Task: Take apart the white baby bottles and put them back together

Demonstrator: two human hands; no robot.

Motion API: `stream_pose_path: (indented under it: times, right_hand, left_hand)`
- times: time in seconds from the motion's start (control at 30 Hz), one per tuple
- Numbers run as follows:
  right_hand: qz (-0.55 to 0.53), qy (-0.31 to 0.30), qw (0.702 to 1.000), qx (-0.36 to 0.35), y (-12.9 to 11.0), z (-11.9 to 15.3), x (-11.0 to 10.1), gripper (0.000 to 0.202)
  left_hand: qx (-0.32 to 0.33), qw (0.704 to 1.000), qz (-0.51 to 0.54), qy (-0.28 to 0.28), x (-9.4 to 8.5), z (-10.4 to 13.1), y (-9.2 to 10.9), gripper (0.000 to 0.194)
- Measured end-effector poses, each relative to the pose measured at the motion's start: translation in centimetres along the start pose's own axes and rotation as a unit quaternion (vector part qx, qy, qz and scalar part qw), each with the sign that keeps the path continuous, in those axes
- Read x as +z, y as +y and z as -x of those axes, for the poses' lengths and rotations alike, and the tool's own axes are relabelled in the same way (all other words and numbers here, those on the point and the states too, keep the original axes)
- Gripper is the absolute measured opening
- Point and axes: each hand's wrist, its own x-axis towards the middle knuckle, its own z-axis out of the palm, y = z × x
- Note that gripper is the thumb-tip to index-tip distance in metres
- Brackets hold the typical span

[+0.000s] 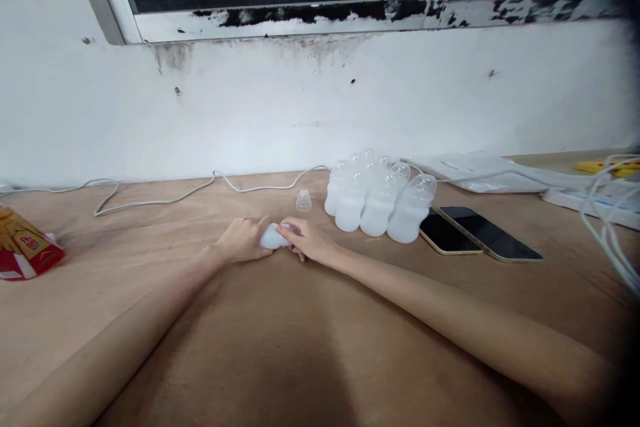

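Note:
A small white bottle (271,237) lies on its side between my two hands, low over the brown table. My left hand (245,239) is closed round its base end. The fingers of my right hand (307,239) pinch the other end, where the detail is too small to make out. Just beyond my hands a clear plastic cap (303,200) stands on the table. To the right of it, several white bottles with clear domed caps (377,203) stand upright in a tight group.
Two dark phones (493,233) lie right of the bottles. Behind are a plastic bag (475,170), a white power strip (595,203) and loose cables. A thin white cable (160,201) runs along the wall. A red and yellow package (27,247) is at far left.

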Motion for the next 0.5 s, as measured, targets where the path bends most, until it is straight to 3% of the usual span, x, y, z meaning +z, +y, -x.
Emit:
stream_pose_path:
  times: [0.13,0.2,0.23,0.3,0.33,0.4,0.43,0.5]
  right_hand:
    - [0.151,0.019,0.962,-0.225,-0.4,0.0,-1.3,0.026]
    - [0.154,0.023,0.948,-0.276,-0.4,-0.2,-1.8,0.026]
    - [0.138,0.047,0.955,-0.26,-0.5,-0.3,-2.0,0.027]
    - [0.092,0.081,0.983,-0.138,-0.6,-0.4,-2.1,0.032]
    - [0.069,0.063,0.994,-0.051,-0.7,-0.5,-2.1,0.039]
    - [0.02,-0.029,0.996,0.086,-1.0,-0.6,-2.2,0.05]
    - [-0.006,-0.076,0.991,0.114,-1.3,-0.5,-2.3,0.05]
    - [-0.059,-0.112,0.987,0.103,-1.6,-0.5,-2.6,0.043]
  left_hand:
    - [-0.008,0.996,0.091,0.01,0.3,-0.2,-1.0,0.037]
    - [-0.023,0.993,0.115,0.026,0.5,-0.1,-1.0,0.039]
    - [-0.03,0.993,0.11,0.031,0.5,0.0,-0.8,0.039]
    - [-0.038,0.996,0.077,0.03,0.4,0.1,-0.2,0.04]
    - [-0.035,0.997,0.059,0.025,0.4,0.1,0.1,0.04]
    - [-0.026,0.999,0.039,0.015,0.2,0.0,0.5,0.04]
    - [-0.025,0.999,0.04,0.012,0.2,-0.1,0.6,0.04]
    - [-0.031,0.998,0.056,0.013,0.1,-0.1,0.6,0.041]
